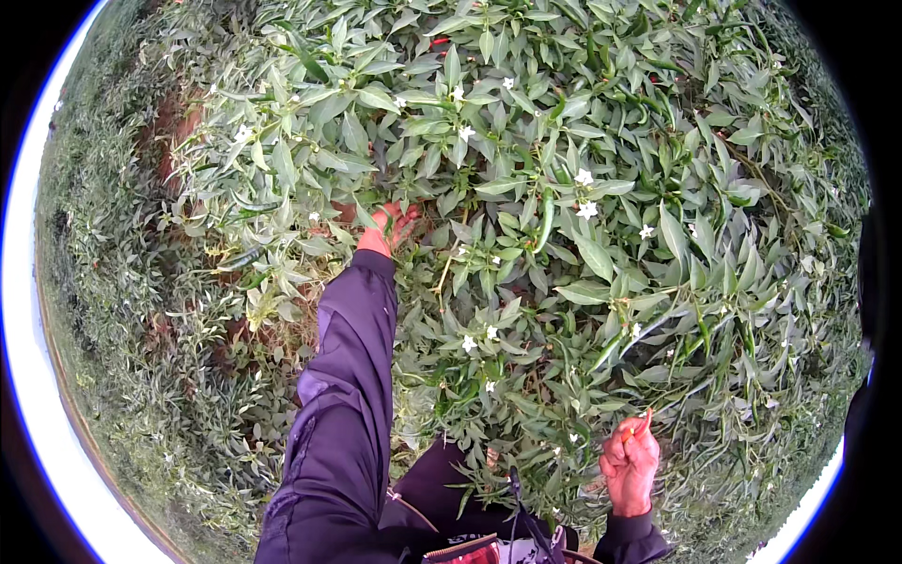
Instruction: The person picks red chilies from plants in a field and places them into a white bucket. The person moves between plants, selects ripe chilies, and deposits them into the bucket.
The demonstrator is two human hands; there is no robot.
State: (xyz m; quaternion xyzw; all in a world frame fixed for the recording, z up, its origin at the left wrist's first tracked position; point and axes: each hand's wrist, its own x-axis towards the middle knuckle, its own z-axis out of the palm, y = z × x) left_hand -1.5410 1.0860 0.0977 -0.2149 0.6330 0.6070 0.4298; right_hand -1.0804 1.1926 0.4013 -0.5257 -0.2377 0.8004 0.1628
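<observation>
My left hand (pixel 392 227) reaches in among the leaves of a chili pepper plant, fingers spread and partly hidden by foliage. No picked pepper shows in it. At the lower right, my right hand (pixel 629 458) is raised beside the plants with its fingers curled in; a small reddish-orange tip shows at the fingers, too small to name. Between the hands, a green chili pepper (pixel 546 215) hangs from a stem, and white flowers (pixel 586 209) dot the leaves. A dark green chili pepper (pixel 241 259) hangs left of my left forearm.
Dense chili plants surround me. Reddish soil (pixel 187 134) shows in a gap at the upper left. A bag with a zipper (pixel 461 548) and dark cords lies against my body at the bottom. A red chili (pixel 440 41) shows near the top.
</observation>
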